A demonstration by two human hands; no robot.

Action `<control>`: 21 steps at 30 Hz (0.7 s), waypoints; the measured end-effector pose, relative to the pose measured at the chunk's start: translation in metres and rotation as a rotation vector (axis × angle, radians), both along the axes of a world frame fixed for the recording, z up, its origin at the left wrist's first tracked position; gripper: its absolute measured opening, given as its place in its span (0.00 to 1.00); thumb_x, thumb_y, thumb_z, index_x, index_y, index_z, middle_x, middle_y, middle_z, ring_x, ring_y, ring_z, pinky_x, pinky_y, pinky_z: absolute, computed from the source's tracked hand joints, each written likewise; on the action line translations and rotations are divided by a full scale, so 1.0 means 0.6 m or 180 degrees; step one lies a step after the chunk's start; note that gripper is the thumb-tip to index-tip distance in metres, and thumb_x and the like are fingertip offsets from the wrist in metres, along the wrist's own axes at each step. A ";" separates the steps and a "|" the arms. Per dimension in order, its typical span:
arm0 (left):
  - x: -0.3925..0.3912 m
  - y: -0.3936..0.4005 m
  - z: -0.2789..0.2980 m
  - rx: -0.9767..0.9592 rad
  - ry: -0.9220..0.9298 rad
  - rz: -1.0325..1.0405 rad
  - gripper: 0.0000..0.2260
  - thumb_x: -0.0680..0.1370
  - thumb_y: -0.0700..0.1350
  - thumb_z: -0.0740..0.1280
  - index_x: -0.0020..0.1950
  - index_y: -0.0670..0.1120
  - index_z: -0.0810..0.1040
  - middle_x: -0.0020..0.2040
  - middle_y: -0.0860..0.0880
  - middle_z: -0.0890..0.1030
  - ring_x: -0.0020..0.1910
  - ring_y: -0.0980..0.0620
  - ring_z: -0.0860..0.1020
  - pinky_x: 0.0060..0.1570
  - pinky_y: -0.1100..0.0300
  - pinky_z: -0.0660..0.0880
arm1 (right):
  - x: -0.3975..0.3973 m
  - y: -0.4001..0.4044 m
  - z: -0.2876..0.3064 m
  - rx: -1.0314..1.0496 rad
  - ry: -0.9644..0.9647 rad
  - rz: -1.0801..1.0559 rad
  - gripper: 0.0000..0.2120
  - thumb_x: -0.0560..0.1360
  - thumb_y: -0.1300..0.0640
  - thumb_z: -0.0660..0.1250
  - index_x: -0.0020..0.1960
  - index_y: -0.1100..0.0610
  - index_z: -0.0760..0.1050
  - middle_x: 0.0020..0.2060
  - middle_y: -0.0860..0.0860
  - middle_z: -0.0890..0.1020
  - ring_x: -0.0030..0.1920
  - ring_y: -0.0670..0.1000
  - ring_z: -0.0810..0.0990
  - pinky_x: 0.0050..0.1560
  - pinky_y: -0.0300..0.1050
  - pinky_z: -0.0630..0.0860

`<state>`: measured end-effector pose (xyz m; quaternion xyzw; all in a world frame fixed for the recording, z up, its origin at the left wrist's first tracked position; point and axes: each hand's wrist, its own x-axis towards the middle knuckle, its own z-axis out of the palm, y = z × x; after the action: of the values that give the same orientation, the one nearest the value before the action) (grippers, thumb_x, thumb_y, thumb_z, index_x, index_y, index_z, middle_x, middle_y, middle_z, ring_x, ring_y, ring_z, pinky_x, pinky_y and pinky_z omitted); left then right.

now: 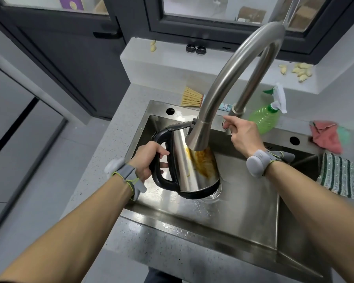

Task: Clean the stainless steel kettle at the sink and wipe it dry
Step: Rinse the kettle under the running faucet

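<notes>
The left hand (149,160) is wrapped around the black handle of the kettle (190,160), holding it over the sink (243,221) with its orange-stained side turned up right under the tap (198,137), likely so the water will land on the stain. The right hand (242,135) reaches behind the kettle, fingers curled at the tap's lever, probably to work the water. Right of the kettle, a striped cloth (338,176) lies on the sink's edge, handy for drying.
</notes>
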<state>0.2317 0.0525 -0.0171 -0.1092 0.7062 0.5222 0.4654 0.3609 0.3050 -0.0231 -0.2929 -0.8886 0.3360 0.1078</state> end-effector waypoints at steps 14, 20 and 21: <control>0.009 0.002 -0.004 0.0032 -0.0066 0.0033 0.08 0.68 0.35 0.67 0.32 0.44 0.70 0.32 0.48 0.68 0.47 0.31 0.85 0.50 0.45 0.73 | 0.005 -0.004 -0.004 0.0108 -0.0070 0.0077 0.18 0.79 0.69 0.61 0.66 0.59 0.79 0.51 0.52 0.85 0.53 0.59 0.81 0.61 0.47 0.73; 0.010 0.001 -0.004 0.0052 -0.0088 0.0029 0.08 0.67 0.35 0.67 0.33 0.44 0.70 0.32 0.48 0.68 0.48 0.31 0.84 0.51 0.43 0.74 | 0.005 -0.004 -0.004 0.0103 -0.0087 0.0065 0.17 0.80 0.69 0.61 0.65 0.59 0.79 0.51 0.53 0.85 0.53 0.58 0.81 0.60 0.45 0.73; 0.010 0.001 -0.004 0.0047 -0.0090 0.0027 0.08 0.67 0.35 0.67 0.32 0.44 0.70 0.32 0.48 0.68 0.48 0.31 0.84 0.50 0.43 0.74 | 0.006 -0.003 -0.004 0.0096 -0.0093 0.0066 0.17 0.80 0.69 0.61 0.65 0.59 0.79 0.51 0.53 0.85 0.53 0.58 0.81 0.60 0.44 0.72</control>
<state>0.2379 0.0528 -0.0197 -0.1161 0.6953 0.5277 0.4739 0.3642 0.3030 -0.0257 -0.2869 -0.8981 0.3193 0.0957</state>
